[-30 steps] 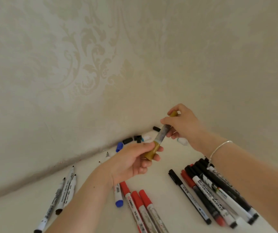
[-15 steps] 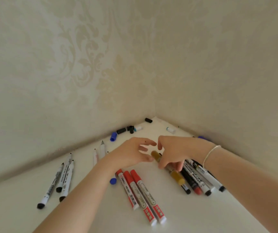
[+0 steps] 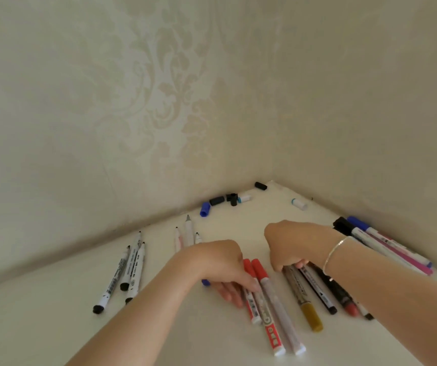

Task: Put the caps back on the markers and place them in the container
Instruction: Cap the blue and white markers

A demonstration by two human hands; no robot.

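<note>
My left hand is low on the table, its thumb on the leftmost of three red-capped markers and its fingers along that marker's other side. My right hand curls its fingers over the far end of a gold-capped marker, which lies flat on the table. Capped black and red markers lie just to its right. A blue tip shows from under my left hand. No container is in view.
Loose caps sit in the far corner: blue, black, white. Uncapped markers lie at the left and behind my left hand. More capped markers lie along the right wall. Walls close in on two sides.
A second ago both hands held the gold marker up and pressed its cap on. It was then laid down beside the black markers, and my left hand moved onto the red markers.
</note>
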